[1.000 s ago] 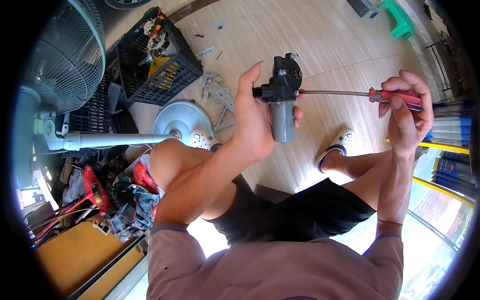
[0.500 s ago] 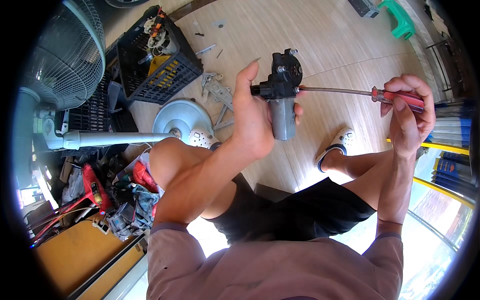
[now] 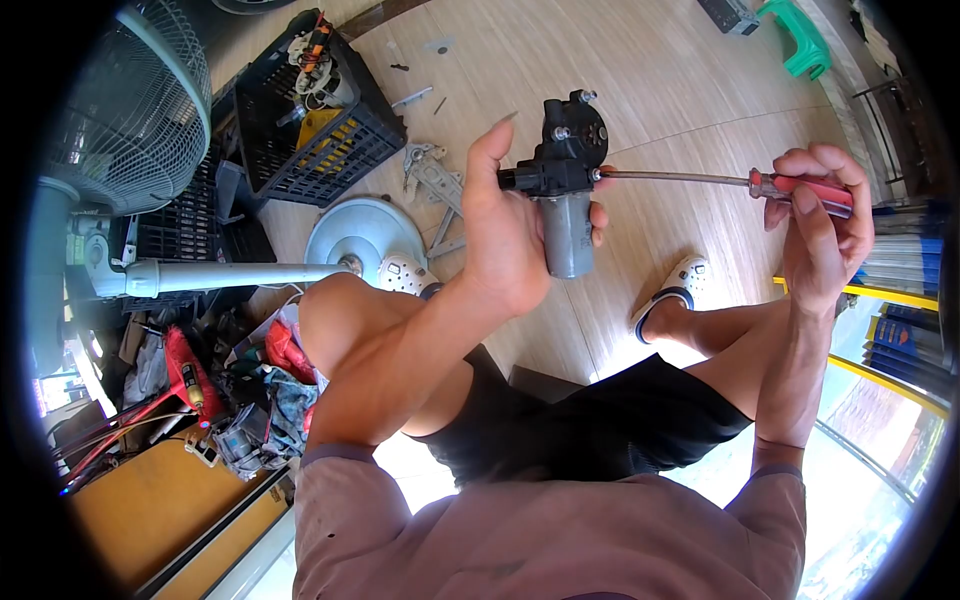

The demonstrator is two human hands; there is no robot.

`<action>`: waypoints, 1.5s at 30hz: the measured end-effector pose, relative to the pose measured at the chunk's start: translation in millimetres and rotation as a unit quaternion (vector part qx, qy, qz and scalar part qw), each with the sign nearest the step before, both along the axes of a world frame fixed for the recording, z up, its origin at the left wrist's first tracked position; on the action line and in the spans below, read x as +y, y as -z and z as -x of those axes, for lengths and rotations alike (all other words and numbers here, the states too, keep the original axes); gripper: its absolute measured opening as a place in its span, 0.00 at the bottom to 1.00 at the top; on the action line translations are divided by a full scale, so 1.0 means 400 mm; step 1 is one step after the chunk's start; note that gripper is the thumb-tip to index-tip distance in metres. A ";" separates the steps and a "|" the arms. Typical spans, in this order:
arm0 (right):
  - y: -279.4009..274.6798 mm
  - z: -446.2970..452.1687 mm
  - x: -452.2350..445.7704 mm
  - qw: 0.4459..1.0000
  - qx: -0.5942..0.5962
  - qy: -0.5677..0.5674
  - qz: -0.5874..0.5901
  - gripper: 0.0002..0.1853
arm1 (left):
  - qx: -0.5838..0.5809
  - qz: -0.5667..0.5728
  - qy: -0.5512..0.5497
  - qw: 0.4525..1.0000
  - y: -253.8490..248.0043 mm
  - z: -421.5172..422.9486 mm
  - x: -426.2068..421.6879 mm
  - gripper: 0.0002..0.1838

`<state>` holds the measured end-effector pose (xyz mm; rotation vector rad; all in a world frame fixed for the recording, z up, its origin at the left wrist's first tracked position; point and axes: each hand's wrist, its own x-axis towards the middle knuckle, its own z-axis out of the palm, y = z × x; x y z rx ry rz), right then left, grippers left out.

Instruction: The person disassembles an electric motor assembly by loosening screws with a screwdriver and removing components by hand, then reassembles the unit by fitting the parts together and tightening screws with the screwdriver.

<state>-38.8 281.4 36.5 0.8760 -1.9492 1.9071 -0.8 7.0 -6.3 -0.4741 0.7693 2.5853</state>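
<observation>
Motor unit (image 3: 569, 185), held above the floor (image 3: 660, 80) with the left hand (image 3: 505, 245) wrapped round it, looks dense and rigid, best gripped by its smooth grey metal cylinder (image 3: 569, 243), clear of the shiny studs (image 3: 561, 133) on the knobbly black housing (image 3: 575, 145). At the housing's right edge lies the tip of a slim steel-shafted screwdriver (image 3: 690, 179), its glossy red handle pinched by the right hand's (image 3: 825, 235) fingers. Beyond, a lattice-walled plastic crate (image 3: 350, 165) stands toward the floor's far left corner.

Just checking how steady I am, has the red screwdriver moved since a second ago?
Yes: the red screwdriver has shifted slightly rightward in the picture, judged against the green stool.
</observation>
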 end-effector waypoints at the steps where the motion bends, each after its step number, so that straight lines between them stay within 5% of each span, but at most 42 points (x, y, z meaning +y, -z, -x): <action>1: -0.002 0.000 -0.005 1.000 0.000 0.013 -0.010 0.17 | 0.000 0.002 -0.001 1.000 0.001 0.000 0.000 0.42; 7: -0.015 -0.020 -0.053 0.981 -0.085 0.158 -0.080 0.18 | -0.017 0.044 -0.019 0.999 0.002 -0.003 0.001 0.41; 16: -0.003 -0.017 -0.014 0.951 -0.203 0.143 -0.182 0.21 | -0.019 0.111 -0.030 0.993 0.010 0.001 -0.004 0.35; 22: -0.004 -0.027 -0.037 0.955 -0.092 0.183 -0.214 0.19 | -0.006 0.125 -0.038 0.991 0.008 0.002 0.001 0.33; 28: -0.033 -0.030 -0.013 0.970 -0.035 0.089 -0.225 0.21 | 0.002 0.127 -0.036 0.991 0.003 0.002 -0.003 0.32; 30: -0.005 -0.026 -0.039 0.982 -0.004 0.108 -0.158 0.20 | 0.001 0.122 -0.036 0.992 0.002 0.000 -0.005 0.31; 37: -0.031 -0.020 0.002 0.974 -0.152 0.082 -0.146 0.16 | 0.001 0.103 -0.011 0.995 0.004 -0.005 0.006 0.31; 45: -0.006 -0.026 -0.024 0.985 -0.053 0.058 -0.152 0.15 | -0.034 0.112 -0.012 0.993 0.006 -0.001 0.001 0.30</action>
